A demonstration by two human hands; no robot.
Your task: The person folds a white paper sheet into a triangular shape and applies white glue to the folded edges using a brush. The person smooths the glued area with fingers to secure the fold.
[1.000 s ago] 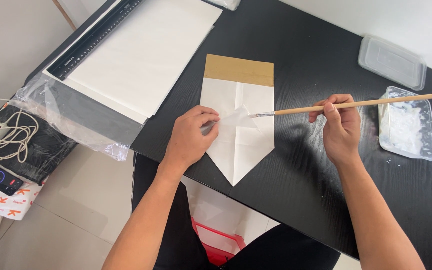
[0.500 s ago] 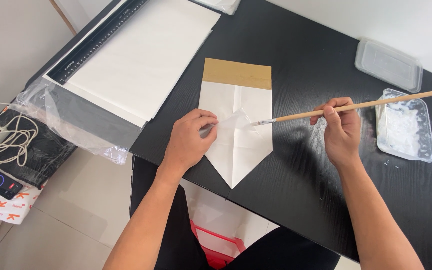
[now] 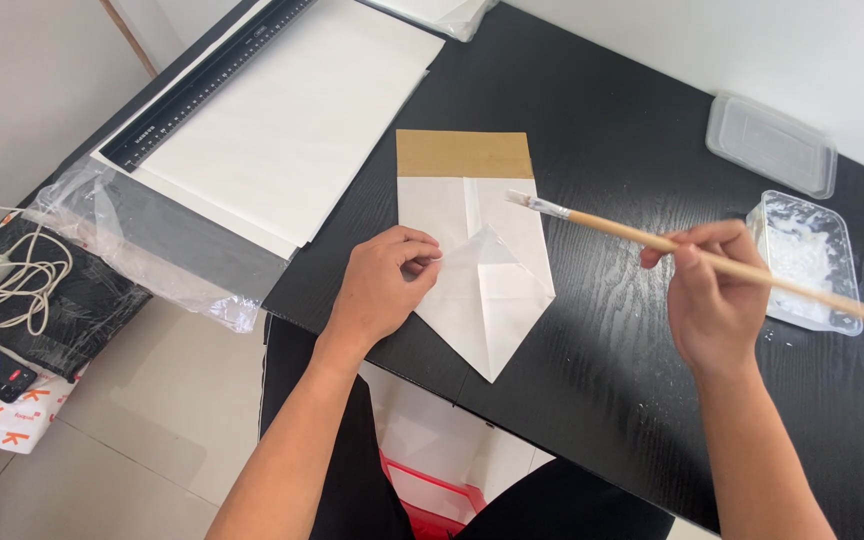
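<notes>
Spanning most of the view, the black tabletop [image 3: 602, 130] carries everything at hand. At its far left lies a stack of large white sheets [image 3: 292, 120] with a long black ruler [image 3: 202, 85] along its edge, partly over a clear plastic wrapper [image 3: 152, 240]. In the middle sits the folded white paper piece [image 3: 482, 290], its long axis running away from the person: a brown band crosses the far end, the near end comes to a point by the tabletop's edge, and a triangular flap is lifted at its centre. It lies straight ahead, between the two hands, and the left one is nearer. The left hand [image 3: 382, 285] rests on the paper's left side, fingers curled and pinching the flap's corner. The right hand [image 3: 717, 300], off to the right and clear of the paper, grips a wooden-handled brush [image 3: 672, 245] in closed fingers; the bristle tip hovers over the paper's upper right part, though contact cannot be told. Further right stands a clear plastic tray [image 3: 807, 260] holding white paste, with its lid [image 3: 772, 145] beyond it.
</notes>
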